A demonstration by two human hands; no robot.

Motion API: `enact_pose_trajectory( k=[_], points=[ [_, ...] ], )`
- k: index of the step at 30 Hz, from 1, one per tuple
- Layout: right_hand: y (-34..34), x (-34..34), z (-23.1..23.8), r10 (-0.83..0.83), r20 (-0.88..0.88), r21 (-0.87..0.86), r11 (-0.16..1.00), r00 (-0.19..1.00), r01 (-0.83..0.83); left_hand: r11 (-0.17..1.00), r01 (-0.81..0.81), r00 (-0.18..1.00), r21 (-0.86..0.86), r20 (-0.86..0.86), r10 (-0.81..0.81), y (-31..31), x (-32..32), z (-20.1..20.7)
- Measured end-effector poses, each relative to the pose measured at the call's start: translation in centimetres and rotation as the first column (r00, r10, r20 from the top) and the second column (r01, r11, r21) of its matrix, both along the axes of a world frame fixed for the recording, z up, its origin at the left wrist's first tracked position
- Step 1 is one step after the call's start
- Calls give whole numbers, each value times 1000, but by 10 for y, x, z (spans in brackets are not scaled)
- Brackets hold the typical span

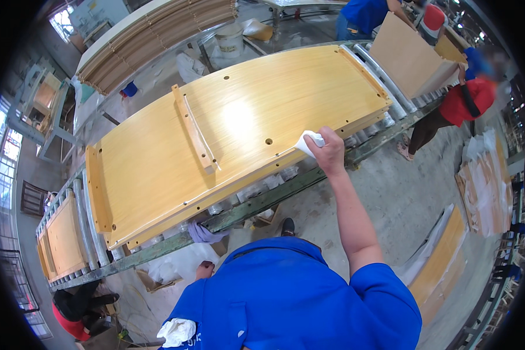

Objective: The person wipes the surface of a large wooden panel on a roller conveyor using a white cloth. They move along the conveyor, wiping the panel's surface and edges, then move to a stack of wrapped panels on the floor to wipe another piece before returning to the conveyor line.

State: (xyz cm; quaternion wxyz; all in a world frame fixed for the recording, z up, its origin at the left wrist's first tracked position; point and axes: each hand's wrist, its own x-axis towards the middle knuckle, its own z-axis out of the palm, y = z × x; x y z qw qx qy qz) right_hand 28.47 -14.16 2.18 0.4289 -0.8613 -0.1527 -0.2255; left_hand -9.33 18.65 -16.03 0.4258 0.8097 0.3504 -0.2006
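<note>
The right hand [329, 149] is clutching a crumpled white cloth [310, 143] at the near edge of a long yellowish wooden panel [245, 154]; pressing too hard could end up scuffing it. The left hand [204, 270] is hanging lower, its grip impossible to tell. Beyond both, the panel is lying flat, gleaming, showing round dark holes [269, 142].

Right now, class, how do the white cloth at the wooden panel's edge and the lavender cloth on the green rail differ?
Hold: the white cloth is gripped in the right hand at the wooden panel's near edge; the lavender cloth hangs on the green rail with no hand on it.
Colour: the white cloth is white, the lavender cloth pale purple.
Both look crumpled.
</note>
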Motion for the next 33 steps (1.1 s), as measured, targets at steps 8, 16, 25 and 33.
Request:
enact_pose_trajectory(
  k=[8,16,25,33],
  points=[
    [-63,52,-9,-134,41,-5,991,990,134,1000,16,999,8,-52,-15,-26,37,-11],
    [-127,97,-10,-245,80,-47,967,966,249,995,62,997,83,48,-66,-58,58,-15],
    [-146,111,-14,-208,18,-70,976,978,209,986,-3,997,167,75,-9,-77,74,-14],
    [-155,116,-17,-180,14,-55,982,984,180,941,-59,998,334,-10,66,-107,94,-4]
  ],
)
